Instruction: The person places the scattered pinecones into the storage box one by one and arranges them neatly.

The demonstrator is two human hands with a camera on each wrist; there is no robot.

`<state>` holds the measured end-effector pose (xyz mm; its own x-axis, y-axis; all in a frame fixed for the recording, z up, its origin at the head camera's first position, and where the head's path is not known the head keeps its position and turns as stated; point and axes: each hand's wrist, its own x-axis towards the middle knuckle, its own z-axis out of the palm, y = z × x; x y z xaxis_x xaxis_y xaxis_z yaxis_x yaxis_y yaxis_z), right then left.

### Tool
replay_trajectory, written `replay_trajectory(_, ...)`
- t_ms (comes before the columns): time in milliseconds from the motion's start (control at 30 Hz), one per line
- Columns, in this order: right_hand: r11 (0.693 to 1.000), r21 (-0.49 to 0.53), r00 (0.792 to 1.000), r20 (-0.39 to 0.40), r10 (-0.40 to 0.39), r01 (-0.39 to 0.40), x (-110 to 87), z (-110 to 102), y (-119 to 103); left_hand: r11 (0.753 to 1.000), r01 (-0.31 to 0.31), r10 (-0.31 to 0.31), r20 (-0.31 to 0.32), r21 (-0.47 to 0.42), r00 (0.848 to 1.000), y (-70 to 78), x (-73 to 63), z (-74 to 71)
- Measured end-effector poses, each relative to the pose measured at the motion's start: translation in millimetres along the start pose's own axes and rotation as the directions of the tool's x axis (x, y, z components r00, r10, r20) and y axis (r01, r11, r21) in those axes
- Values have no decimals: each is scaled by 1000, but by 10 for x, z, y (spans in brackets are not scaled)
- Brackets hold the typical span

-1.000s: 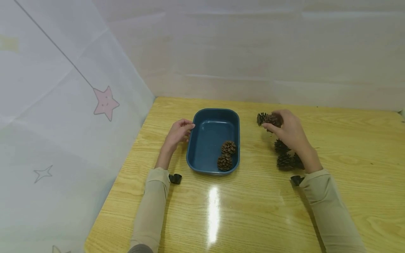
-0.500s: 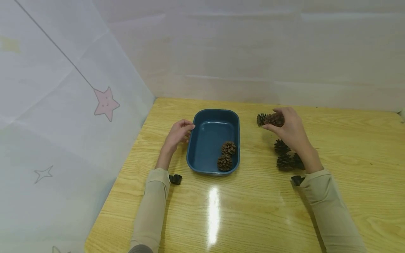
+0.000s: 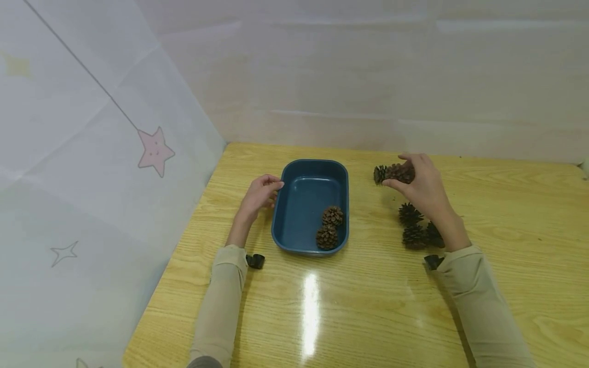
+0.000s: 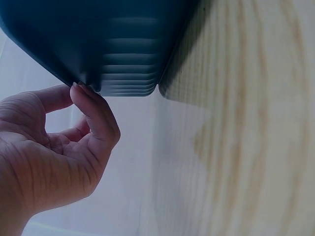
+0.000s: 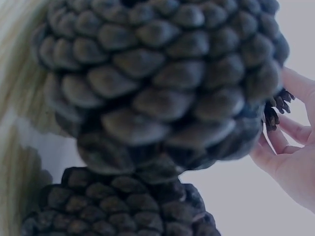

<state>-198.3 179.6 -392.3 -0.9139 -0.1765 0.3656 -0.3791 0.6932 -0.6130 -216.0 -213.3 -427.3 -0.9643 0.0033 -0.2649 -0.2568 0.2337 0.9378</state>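
In the head view my left hand (image 3: 262, 195) holds the left rim of a deep blue rectangular tray (image 3: 277, 225). The left wrist view shows thumb and fingers pinching the tray's edge (image 4: 64, 81). Two brown pine cones (image 3: 329, 225) lie in the tray's near right corner. My right hand (image 3: 424, 186) is spread around a brown pine cone (image 3: 401, 173), thumb below it and fingers above. A darker pine cone (image 3: 380, 174) sits against that cone's left side. In the right wrist view, a large near pine cone (image 5: 162, 78) hides much of the cone by my hand (image 5: 293, 152).
Several dark pine cones (image 3: 414, 234) stand together on the wooden table (image 3: 368, 306), just left of my right wrist. White sheeting (image 3: 322, 76) rises behind the table, and a star-printed sheet (image 3: 92, 204) hangs at the left.
My right fingers have lifted and spread wider around the pine cone, leaving more of it showing. The left hand and the tray stay where they were.
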Motion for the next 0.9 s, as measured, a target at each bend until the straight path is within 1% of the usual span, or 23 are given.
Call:
replay_trajectory(133,1000,2,1000,-5,-3,3,8,-4,-21,1000,-3,3,-4,1,1000,3,2,-1)
replay_trajectory(367,999,-17,999,-12,-51,51,34,-1,-18,1000,-7,7,0,3,1000,-10,9,-1)
replay_trajectory(533,999,-14,999,9,-33,33,43,3,-15,1000,3,-3,1,0,1000,-8,1,-2)
replay_trajectory(700,1000,-2,1000,17,-19,19,36,-3,-28,1000,-2,2,0,-1,1000,-16,4,-1)
replay_trajectory(900,999,-3,999,-28,-42,42,27,-5,-44,1000,-12,12,7,-4,1000,-24,6,-4)
